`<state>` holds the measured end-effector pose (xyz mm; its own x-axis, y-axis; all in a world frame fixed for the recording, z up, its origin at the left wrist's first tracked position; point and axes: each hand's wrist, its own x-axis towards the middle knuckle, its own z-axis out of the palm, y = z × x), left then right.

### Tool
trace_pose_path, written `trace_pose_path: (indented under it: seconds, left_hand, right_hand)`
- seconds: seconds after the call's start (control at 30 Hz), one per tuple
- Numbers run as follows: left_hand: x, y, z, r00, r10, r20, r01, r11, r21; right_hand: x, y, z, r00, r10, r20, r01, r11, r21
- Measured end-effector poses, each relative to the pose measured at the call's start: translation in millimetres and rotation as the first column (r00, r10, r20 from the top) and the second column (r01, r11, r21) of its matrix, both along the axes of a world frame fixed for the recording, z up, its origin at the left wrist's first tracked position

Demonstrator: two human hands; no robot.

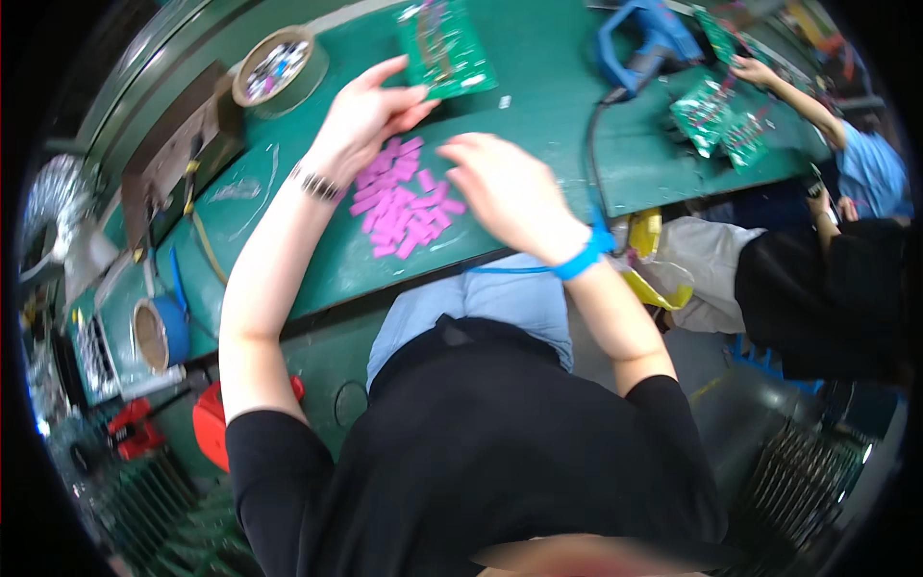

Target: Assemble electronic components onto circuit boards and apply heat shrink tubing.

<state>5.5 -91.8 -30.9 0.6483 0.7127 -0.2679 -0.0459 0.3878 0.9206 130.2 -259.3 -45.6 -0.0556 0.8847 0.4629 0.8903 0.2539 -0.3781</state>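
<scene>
Green tops the workbench [543, 106], where the left hand [358, 120] grasps a circuit board [460, 58] by its near edge, beyond scattered purple strips [399, 207]. Beside them the right hand [510, 188] bends its fingers; whether they grip anything, I can't tell. A round tub [306, 85] stands left; a co-worker [870, 168] sits far right.

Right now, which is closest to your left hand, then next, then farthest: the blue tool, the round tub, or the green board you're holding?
1. Green board: held in the left hand.
2. Round tub: to the hand's left.
3. Blue tool: far off right.
</scene>
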Motion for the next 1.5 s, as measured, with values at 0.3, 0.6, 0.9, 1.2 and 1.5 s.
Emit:
trace_pose_path:
  seconds: [0.3,0.6,0.9,1.2,1.5]
  left_hand:
    - [-26,-3,-4,0.917,0.021,-0.399,0.217,0.813,0.540]
    - [-50,-26,8,0.761,0.095,-0.642,0.568,0.379,0.730]
    - [-49,-28,6,0.815,0.122,-0.566,0.407,0.575,0.710]
    - [-56,-14,4,0.968,0.051,-0.246,0.114,0.781,0.614]
    - [-50,-21,22,0.997,0.003,-0.076,0.038,0.846,0.532]
  right_hand:
    - [-31,32,-20,0.970,-0.111,0.217,0.117,0.993,-0.017]
    - [-20,23,-16,0.992,-0.112,-0.050,0.109,0.992,-0.061]
    - [-11,16,-20,0.913,-0.118,-0.390,0.151,0.987,0.054]
    - [-10,16,-23,0.832,-0.136,-0.538,0.180,0.983,0.029]
    - [-5,9,-19,0.941,-0.091,-0.325,0.123,0.989,0.080]
